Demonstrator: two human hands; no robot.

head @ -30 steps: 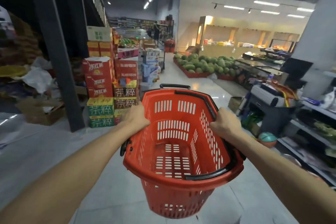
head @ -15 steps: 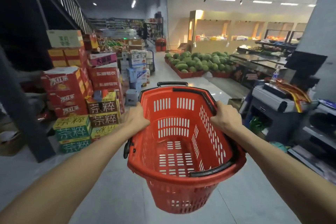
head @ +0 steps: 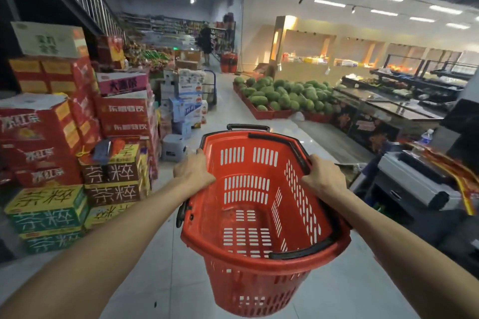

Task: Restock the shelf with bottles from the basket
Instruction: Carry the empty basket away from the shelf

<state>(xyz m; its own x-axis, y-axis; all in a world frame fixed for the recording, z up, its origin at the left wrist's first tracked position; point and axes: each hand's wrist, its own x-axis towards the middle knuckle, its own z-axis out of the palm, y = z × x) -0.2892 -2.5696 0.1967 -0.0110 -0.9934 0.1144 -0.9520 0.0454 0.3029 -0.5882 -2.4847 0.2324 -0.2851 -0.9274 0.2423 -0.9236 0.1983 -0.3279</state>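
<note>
Head view: both hands carry the red basket (head: 261,171) along the shop aisle, a little further forward than half a second ago.

I see the left hand (head: 193,172) curled over the basket's left rim and the right hand (head: 324,176) curled over the right rim by the black handle, and both grips are the same as before. The basket hangs at the lower centre of the frame, above the pale floor, with its slotted bottom fully visible. The stack of drink cartons (head: 77,137) on the left of the frame is now bigger and closer, and the dark pillar that stood at the lower left is gone from view. The grey stool (head: 173,147) sits just beyond the left hand. The watermelons (head: 285,97) remain at the centre right, and a person (head: 206,41) stands far back in the aisle.
</note>
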